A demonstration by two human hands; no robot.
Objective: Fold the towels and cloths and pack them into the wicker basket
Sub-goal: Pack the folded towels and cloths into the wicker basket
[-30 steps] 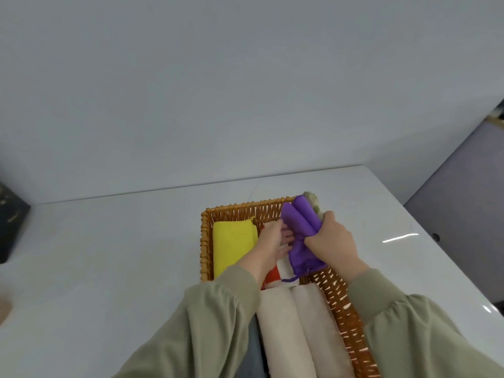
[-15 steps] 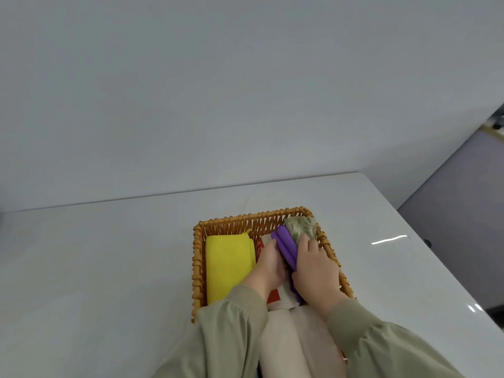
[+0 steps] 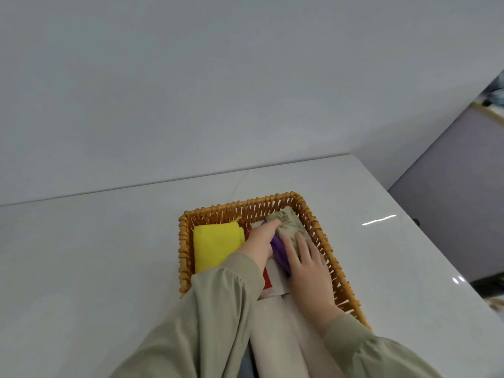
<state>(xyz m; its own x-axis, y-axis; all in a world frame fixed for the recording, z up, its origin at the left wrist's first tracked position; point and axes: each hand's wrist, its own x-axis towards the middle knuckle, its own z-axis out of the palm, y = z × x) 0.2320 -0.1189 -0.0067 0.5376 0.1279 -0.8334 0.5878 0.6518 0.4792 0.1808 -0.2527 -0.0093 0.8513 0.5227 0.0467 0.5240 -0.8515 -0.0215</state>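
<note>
Head view, looking down on a glossy white table [image 3: 81, 268] set against a plain pale grey wall [image 3: 218, 77]. A streak of light [image 3: 379, 219] reflects off the tabletop on the right. Past the table's right edge lies a dull violet-grey surface [image 3: 450, 200]; the clutter at its upper corner is too blurred to identify.

A rectangular wicker basket [image 3: 183, 241] stands on the table, near its right half. Inside it:
- A folded yellow cloth [image 3: 215, 244] lies along the left wall.
- A red-and-white cloth [image 3: 268, 282] lies flat in the middle.
- A purple cloth [image 3: 278, 249] lies on top of the red-and-white cloth.
- A patterned olive cloth [image 3: 289, 225] sits in the far right corner, touching the purple cloth.
- Two beige rolled towels [image 3: 275, 336] lie side by side at the near end.

Both arms wear olive sleeves [image 3: 218, 309]. The left hand [image 3: 259, 244] rests inside the basket with its forefinger stretched straight to the olive cloth. Its other fingers are hidden, and it visibly grips nothing. The right hand [image 3: 308, 268] lies flat with its fingers spread and straight, pressing down on the olive and purple cloths beside the right wall.
</note>
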